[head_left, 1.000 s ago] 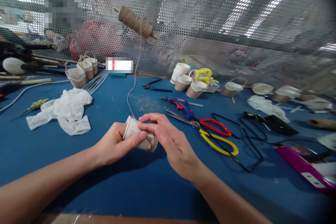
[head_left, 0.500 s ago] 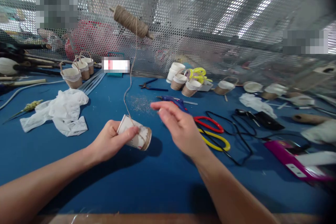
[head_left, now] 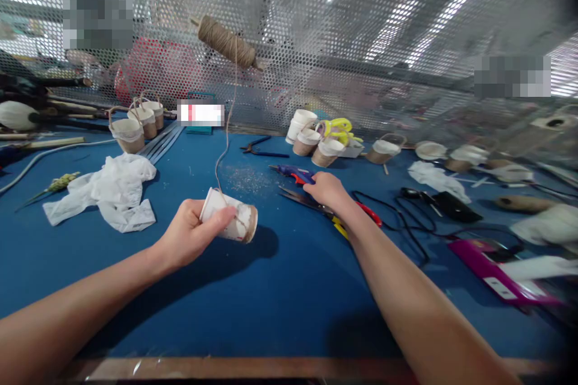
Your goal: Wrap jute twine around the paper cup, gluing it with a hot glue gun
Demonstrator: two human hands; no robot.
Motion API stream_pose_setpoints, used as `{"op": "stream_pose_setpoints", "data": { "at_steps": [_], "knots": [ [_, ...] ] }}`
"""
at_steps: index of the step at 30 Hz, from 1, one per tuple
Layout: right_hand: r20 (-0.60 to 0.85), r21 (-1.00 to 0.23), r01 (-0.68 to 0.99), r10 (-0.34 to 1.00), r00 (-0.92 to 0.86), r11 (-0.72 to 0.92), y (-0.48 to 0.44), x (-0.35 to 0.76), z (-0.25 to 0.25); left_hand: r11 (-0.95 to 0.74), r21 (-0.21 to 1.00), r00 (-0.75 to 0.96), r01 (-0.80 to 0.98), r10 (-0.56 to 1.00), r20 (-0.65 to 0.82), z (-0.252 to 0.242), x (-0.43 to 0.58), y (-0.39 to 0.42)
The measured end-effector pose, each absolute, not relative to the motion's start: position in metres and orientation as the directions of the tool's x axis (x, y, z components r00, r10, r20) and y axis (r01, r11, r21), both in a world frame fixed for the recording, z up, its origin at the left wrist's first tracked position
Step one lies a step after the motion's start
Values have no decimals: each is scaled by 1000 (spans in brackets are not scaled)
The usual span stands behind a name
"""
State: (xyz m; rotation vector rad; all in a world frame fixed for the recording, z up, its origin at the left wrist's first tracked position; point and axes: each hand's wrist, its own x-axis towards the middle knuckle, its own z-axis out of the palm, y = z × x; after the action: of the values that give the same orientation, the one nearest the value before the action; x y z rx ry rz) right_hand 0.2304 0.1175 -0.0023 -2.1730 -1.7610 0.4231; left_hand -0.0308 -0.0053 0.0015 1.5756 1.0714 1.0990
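My left hand is closed round a small white paper cup held on its side above the blue table; brown twine is wound about the cup's base end. A strand of twine runs up from the cup to a spool hung on the mesh screen. My right hand reaches out over the blue glue gun, its fingers curled on the gun's body. Red and yellow scissors lie partly under that wrist.
White crumpled cloth lies at left, with twine-wrapped cups behind it. More cups, pliers, black cables and a magenta box fill the right side. A perforated screen stands behind; a person sits beyond it.
My right hand left the cup, moved right and forward, and came down on the glue gun. My left hand kept the cup, shifting it slightly left.
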Motion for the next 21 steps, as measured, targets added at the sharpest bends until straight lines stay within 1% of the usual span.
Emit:
{"op": "stream_pose_setpoints", "data": {
  "at_steps": [3,7,9,11,12,13,15,16,19,21],
  "knots": [
    [8,-516,839,979,206,-172,114,231,0,-221,963,223,155,957,184,2,-32,-5],
    [61,-704,707,985,162,-73,88,225,21,-221,961,193,165,963,188,2,-32,-3],
    [38,-789,614,997,66,-11,68,218,35,-206,963,185,171,967,174,1,-32,-2],
    [-29,-850,527,998,-57,5,47,211,46,-177,967,176,184,974,145,1,-32,-1],
    [-62,-904,427,989,-132,0,37,207,49,-163,969,172,187,976,131,0,-33,-1],
    [-52,-932,363,984,-171,13,29,204,51,-149,971,170,188,978,117,0,-33,-1],
    [-14,-950,305,971,-237,61,15,198,50,-129,974,167,186,981,98,-1,-33,0],
    [3,-945,314,964,-267,90,10,195,48,-122,975,160,185,983,93,-1,-34,0],
    [7,-913,383,943,-331,141,-1,189,43,-106,975,125,197,989,82,-3,-34,0],
    [-20,-888,441,946,-323,131,-6,186,42,-90,977,107,194,992,70,-3,-34,1]
  ]
}}
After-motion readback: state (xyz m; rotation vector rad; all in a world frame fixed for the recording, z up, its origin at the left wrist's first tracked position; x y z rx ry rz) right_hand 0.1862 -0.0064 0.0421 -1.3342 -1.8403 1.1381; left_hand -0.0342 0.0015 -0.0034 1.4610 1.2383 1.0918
